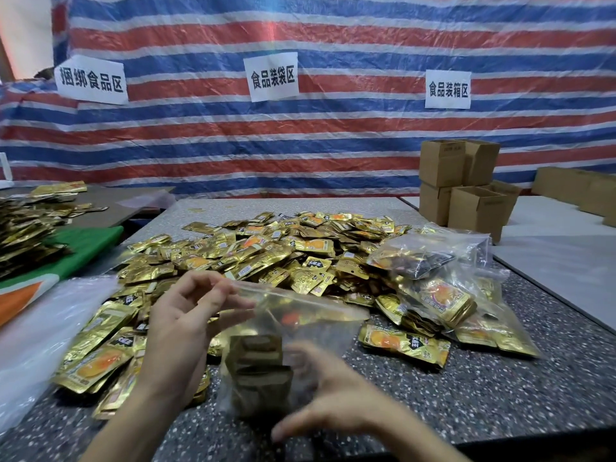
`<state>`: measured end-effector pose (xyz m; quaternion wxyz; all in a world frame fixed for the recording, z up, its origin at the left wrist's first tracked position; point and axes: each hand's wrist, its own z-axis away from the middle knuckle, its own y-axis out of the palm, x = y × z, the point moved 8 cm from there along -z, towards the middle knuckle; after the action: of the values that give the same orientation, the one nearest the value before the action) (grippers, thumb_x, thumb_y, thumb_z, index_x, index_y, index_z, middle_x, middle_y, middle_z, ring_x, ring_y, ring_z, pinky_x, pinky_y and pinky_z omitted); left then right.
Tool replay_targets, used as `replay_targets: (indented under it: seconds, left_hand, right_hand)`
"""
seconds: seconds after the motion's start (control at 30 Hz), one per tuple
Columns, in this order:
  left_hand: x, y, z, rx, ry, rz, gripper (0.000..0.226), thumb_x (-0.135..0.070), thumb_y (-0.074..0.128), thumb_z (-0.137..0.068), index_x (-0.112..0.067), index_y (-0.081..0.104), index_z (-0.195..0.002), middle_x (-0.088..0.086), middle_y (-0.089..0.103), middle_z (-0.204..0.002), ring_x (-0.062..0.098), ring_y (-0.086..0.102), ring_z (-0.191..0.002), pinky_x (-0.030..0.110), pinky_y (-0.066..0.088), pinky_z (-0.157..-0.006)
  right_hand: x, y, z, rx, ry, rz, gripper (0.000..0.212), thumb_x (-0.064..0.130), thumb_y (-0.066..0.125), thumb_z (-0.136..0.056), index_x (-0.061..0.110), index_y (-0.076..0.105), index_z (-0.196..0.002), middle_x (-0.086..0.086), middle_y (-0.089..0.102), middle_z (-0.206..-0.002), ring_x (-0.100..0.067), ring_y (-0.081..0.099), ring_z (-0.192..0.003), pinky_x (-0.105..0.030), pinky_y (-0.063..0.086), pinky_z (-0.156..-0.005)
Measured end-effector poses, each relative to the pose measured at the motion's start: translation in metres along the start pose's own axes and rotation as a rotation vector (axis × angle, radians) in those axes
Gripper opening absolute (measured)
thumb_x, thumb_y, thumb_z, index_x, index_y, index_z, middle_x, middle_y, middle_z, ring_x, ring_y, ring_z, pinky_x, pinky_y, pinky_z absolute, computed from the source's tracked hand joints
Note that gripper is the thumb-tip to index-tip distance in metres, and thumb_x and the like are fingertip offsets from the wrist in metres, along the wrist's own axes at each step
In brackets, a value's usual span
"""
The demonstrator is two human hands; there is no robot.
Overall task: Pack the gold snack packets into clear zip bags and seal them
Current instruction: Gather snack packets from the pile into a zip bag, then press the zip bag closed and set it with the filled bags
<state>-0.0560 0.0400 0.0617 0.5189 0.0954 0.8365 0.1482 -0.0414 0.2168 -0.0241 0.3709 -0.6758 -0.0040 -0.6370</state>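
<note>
**Right hand (328, 406) and clear zip bag (310, 325)**

Lower centre, hand blurred against bag's base; grasp cannot be told. Left hand (180, 315) fingers pinch top-left rim. Gold packets (256, 371) stacked inside, mid-frame, over speckled desk (500, 395).

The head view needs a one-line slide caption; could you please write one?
Left hand pinches the top of a clear zip bag holding gold snack packets; right hand blurred beside it.

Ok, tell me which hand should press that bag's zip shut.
Left. The left hand pinches the zip edge of the bag at its left end; the right hand is low, by the bag's bottom.
</note>
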Motion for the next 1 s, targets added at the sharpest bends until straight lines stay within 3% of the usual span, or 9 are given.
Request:
replay_targets:
  seconds: [0.07, 0.1, 0.2, 0.3, 0.47, 0.57, 0.77, 0.9, 1.0]
  left_hand:
    - [0.006, 0.011, 0.002, -0.017, -0.044, 0.044, 0.012, -0.014, 0.059, -0.078, -0.004, 0.059, -0.085, 0.009, 0.069, -0.073, 0.023, 0.071, -0.065, 0.035, 0.062, -0.064]
    - [0.007, 0.016, 0.002, -0.027, -0.06, 0.062, 0.012, -0.013, 0.06, -0.077, -0.004, 0.06, -0.085, 0.011, 0.069, -0.074, 0.022, 0.071, -0.065, 0.034, 0.062, -0.063]
    - [0.004, 0.027, -0.001, -0.044, -0.054, 0.105, 0.011, -0.013, 0.062, -0.076, -0.005, 0.064, -0.084, 0.012, 0.071, -0.079, 0.019, 0.07, -0.065, 0.029, 0.061, -0.062]
    - [-0.002, 0.037, -0.007, -0.016, 0.005, 0.035, 0.012, -0.019, 0.064, -0.077, -0.015, 0.073, -0.084, 0.005, 0.075, -0.086, 0.016, 0.071, -0.079, 0.026, 0.061, -0.071]
    - [0.001, 0.067, -0.004, 0.162, 0.051, -0.146, 0.036, -0.032, 0.058, -0.084, -0.027, 0.064, -0.119, -0.024, 0.071, -0.111, -0.007, 0.065, -0.103, 0.004, 0.048, -0.075]
    - [0.01, 0.07, -0.007, 0.178, 0.063, -0.204, 0.047, -0.034, 0.059, -0.084, -0.031, 0.058, -0.13, -0.025, 0.065, -0.123, -0.008, 0.06, -0.112, 0.002, 0.046, -0.078]
    - [0.014, 0.105, -0.024, 0.301, 0.055, -0.299, 0.031, -0.039, 0.058, -0.084, -0.036, 0.067, -0.114, -0.024, 0.069, -0.113, -0.006, 0.063, -0.108, 0.012, 0.051, -0.083]
    - [0.015, 0.114, -0.034, 0.312, 0.047, -0.34, 0.021, -0.037, 0.06, -0.09, -0.037, 0.07, -0.108, -0.017, 0.072, -0.109, -0.001, 0.065, -0.105, 0.022, 0.049, -0.085]
    - [0.014, 0.108, -0.034, 0.32, 0.057, -0.364, 0.02, -0.042, 0.06, -0.087, -0.038, 0.072, -0.102, -0.015, 0.073, -0.104, 0.003, 0.067, -0.101, 0.026, 0.051, -0.085]
  right_hand:
    - [-0.008, 0.007, -0.007, -0.086, -0.027, 0.11, 0.032, 0.01, 0.077, -0.082, 0.019, 0.065, -0.11, 0.002, 0.071, -0.1, -0.011, 0.069, -0.095, -0.027, 0.057, -0.082]
    - [-0.011, 0.01, -0.007, -0.12, -0.032, 0.074, 0.028, 0.015, 0.077, -0.083, 0.015, 0.067, -0.108, -0.003, 0.071, -0.098, -0.019, 0.068, -0.095, -0.034, 0.056, -0.086]
    - [-0.007, -0.002, -0.003, -0.206, -0.055, -0.088, 0.037, 0.023, 0.082, -0.081, 0.011, 0.067, -0.112, -0.008, 0.073, -0.109, -0.025, 0.069, -0.102, -0.04, 0.056, -0.092]
    - [-0.005, -0.027, 0.007, -0.264, -0.13, -0.295, 0.038, 0.011, 0.081, -0.082, 0.001, 0.066, -0.116, 0.0, 0.076, -0.109, -0.015, 0.073, -0.099, -0.028, 0.059, -0.08]
    - [-0.012, -0.064, 0.016, -0.329, -0.106, -0.511, 0.04, 0.008, 0.075, -0.079, 0.009, 0.067, -0.119, -0.019, 0.071, -0.117, -0.051, 0.065, -0.105, -0.065, 0.056, -0.08]
    - [-0.006, -0.091, 0.015, -0.377, -0.076, -0.668, 0.038, 0.012, 0.076, -0.077, 0.011, 0.07, -0.114, -0.016, 0.071, -0.121, -0.039, 0.071, -0.103, -0.048, 0.061, -0.067]
    - [0.014, -0.193, -0.008, -0.719, -0.011, -0.913, 0.029, 0.018, 0.067, -0.093, 0.003, 0.065, -0.117, -0.014, 0.075, -0.109, -0.027, 0.075, -0.081, -0.031, 0.059, -0.052]
    - [0.001, -0.25, -0.022, -0.839, 0.025, -1.103, 0.043, 0.028, 0.062, -0.099, 0.007, 0.049, -0.134, -0.028, 0.063, -0.121, -0.039, 0.068, -0.107, -0.044, 0.061, -0.086]
    - [-0.027, -0.223, -0.036, -0.771, 0.297, -0.813, 0.045, 0.021, 0.058, -0.099, 0.003, 0.048, -0.139, -0.021, 0.057, -0.134, -0.036, 0.062, -0.117, -0.046, 0.059, -0.086]
